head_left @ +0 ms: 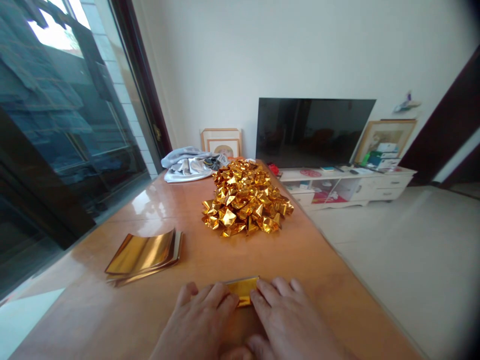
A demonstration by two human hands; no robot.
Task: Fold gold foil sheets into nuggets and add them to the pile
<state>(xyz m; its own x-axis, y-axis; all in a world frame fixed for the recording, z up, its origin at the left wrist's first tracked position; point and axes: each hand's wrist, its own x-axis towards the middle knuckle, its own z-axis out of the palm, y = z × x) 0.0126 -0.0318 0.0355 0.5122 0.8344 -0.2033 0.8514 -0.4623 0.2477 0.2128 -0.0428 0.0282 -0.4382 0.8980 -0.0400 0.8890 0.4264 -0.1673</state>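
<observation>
A folded gold foil sheet (pixel 243 289) lies flat on the wooden table (pixel 322 260) near its front edge. My left hand (pixel 198 322) presses down on its left part with the fingers spread flat. Beside it, my right hand (pixel 285 320) presses on the sheet's right part, fingertips at the fold. Most of the sheet is hidden under both hands. A stack of flat gold foil sheets (pixel 144 254) sits to the left. A heap of folded gold foil pieces (pixel 245 197) rises in the middle of the table.
Crumpled grey cloth (pixel 189 164) lies at the table's far end. A glass sliding door (pixel 56 125) runs along the left. Beyond the table stand a dark television (pixel 311 130) on a low white cabinet (pixel 356 185) and framed pictures (pixel 222 142). Pale floor tiles (pixel 412 250) lie to the right.
</observation>
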